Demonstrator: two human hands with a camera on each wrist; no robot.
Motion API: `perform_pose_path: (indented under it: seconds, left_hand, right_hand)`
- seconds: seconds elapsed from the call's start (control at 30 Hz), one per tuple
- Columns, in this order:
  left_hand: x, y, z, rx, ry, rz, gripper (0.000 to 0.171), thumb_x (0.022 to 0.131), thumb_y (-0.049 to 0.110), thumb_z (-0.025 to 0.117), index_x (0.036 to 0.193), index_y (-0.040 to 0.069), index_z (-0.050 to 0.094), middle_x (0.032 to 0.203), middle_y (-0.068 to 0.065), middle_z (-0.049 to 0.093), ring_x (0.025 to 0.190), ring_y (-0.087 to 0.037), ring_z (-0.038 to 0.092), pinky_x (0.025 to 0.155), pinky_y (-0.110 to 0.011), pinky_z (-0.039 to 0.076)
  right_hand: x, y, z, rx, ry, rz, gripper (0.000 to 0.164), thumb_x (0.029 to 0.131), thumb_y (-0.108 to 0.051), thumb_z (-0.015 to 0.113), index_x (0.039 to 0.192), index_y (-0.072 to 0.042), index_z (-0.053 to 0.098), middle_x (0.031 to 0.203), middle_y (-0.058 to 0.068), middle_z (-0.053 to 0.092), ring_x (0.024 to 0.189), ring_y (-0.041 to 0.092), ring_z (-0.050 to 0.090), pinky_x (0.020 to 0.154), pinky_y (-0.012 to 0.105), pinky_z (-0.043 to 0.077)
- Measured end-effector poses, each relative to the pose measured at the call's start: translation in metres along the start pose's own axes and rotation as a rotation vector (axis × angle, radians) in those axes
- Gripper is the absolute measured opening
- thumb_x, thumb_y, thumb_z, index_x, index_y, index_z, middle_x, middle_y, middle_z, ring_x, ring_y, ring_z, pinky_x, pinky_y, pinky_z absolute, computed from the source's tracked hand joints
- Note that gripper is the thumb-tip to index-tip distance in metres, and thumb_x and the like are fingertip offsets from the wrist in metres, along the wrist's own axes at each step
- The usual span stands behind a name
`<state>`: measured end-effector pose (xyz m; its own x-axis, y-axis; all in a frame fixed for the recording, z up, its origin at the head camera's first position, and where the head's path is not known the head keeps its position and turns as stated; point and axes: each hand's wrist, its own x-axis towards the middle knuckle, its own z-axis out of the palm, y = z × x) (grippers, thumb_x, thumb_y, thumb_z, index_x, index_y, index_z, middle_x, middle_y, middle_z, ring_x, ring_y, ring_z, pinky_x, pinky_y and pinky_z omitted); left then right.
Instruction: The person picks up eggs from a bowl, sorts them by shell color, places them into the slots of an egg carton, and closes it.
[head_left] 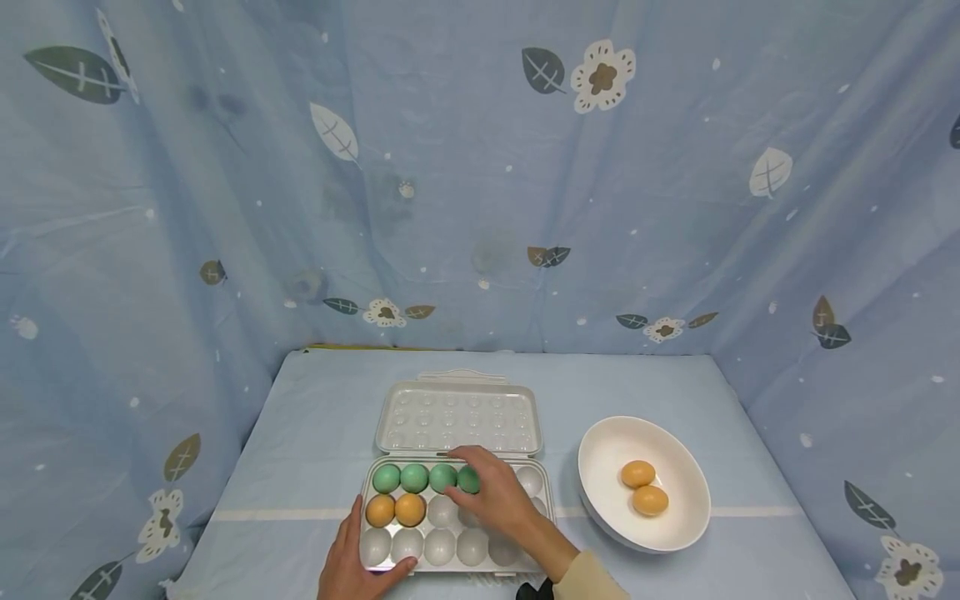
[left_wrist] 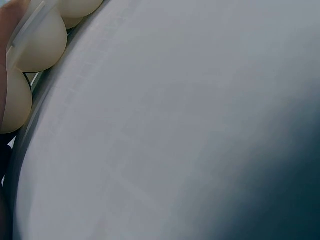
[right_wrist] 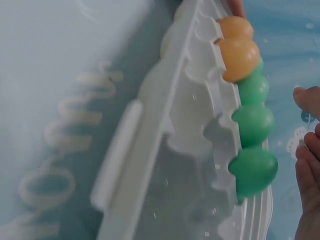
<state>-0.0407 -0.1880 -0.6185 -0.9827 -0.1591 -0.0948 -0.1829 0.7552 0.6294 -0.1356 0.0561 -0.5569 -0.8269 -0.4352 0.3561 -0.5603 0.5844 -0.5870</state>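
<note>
A white egg carton lies with its lid folded back. Its back row holds several green eggs; two orange eggs fill the left cups of the middle row. Over the carton is my right hand, thumb and forefinger beside the rightmost green egg. In the right wrist view its loosely bent fingers stand apart from that egg, holding nothing. At the front left corner, my left hand rests against the carton, fingers along the left side and thumb at the front rim.
A white bowl stands right of the carton, with two orange eggs inside. The carton and bowl sit on a light blue cloth with a pale stripe. Patterned blue curtains surround the table's back and sides.
</note>
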Motion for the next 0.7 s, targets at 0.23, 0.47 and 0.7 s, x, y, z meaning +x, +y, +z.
perform_pose_path:
  seconds: [0.23,0.47,0.7]
  left_hand:
    - [0.000,0.000,0.000,-0.002,-0.010,-0.007,0.139,0.066,0.077,0.082,0.160,-0.003,0.017,0.153,-0.030,0.040,0.131,-0.049,0.052,0.104,-0.063,0.048]
    - [0.001,-0.002,0.001,-0.010,0.004,0.005,0.139,0.066,0.076,0.082,0.161,-0.002,0.018,0.153,-0.029,0.041,0.131,-0.048,0.052,0.105,-0.064,0.047]
    - [0.002,-0.006,0.003,-0.011,0.009,0.019,0.140,0.065,0.077,0.082,0.161,-0.002,0.017,0.152,-0.029,0.042,0.131,-0.048,0.052,0.105,-0.063,0.047]
  right_hand:
    - [-0.002,0.014,-0.019,0.008,0.040,0.057,0.052,0.086,-0.029,0.086,0.132,-0.017,0.065,0.130,-0.002,0.069,0.122,0.019,0.066,0.100,0.038,0.055]
    - [-0.003,0.027,-0.040,0.011,0.120,0.042,0.054,0.084,-0.024,0.088,0.132,-0.013,0.066,0.130,0.003,0.069,0.121,0.023,0.067,0.099,0.042,0.056]
    - [-0.008,0.042,-0.061,-0.053,0.198,0.022,0.053,0.081,-0.018,0.090,0.128,-0.006,0.068,0.125,0.008,0.071,0.114,0.027,0.070,0.094,0.044,0.058]
